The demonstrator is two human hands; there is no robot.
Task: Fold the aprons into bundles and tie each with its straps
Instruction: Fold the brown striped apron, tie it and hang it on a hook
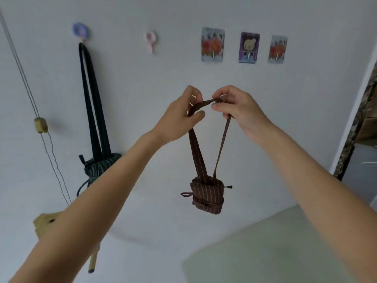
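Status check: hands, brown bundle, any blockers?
Both hands, left and right, pinch the neck loop. Brown striped bundle tied, hanging free below. Green bundle on purple hook. Nothing in the way.

My brown apron bundle (206,198) is matt striped woven cloth; green bundle (101,165) left of it likewise; wall (142,82) smooth, matt.

The brown apron bundle (206,198) has thin pale stripes; the far-left hanging bundle (101,166) is dark green, pale-striped. Wall hooks: a lilac one (80,30), a pink one (151,41).
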